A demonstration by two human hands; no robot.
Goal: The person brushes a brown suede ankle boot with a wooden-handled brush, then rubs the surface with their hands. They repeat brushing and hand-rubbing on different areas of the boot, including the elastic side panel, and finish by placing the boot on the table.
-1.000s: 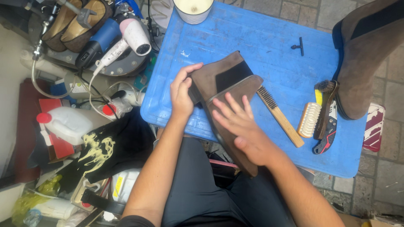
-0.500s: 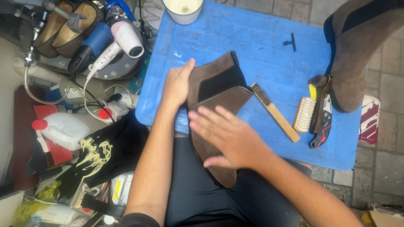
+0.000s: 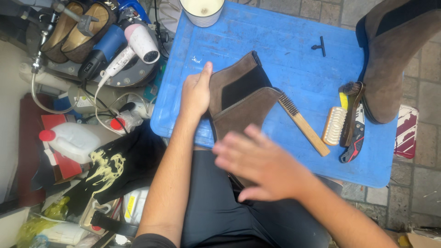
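A brown suede ankle boot [image 3: 241,98] lies on its side, its shaft on the blue plastic table [image 3: 285,50] and its foot over my lap. My left hand [image 3: 195,92] grips the shaft's left edge, thumb up. My right hand [image 3: 259,160] is blurred, fingers spread flat, above the boot's foot and covering it; whether it touches the suede is unclear. A wooden-handled brush [image 3: 303,124] rests right beside the boot.
A second brown boot [image 3: 390,59] stands at the table's right end, next to a white-bristle brush [image 3: 334,125], a dark brush [image 3: 351,110] and a folding knife [image 3: 354,140]. A white cup [image 3: 202,10] sits at the far edge. Hair dryer [image 3: 133,48], white jug [image 3: 71,140] and clutter fill the left.
My right hand has slid down the boot toward me, from the shaft to the foot over my lap. My left hand keeps its hold on the shaft.
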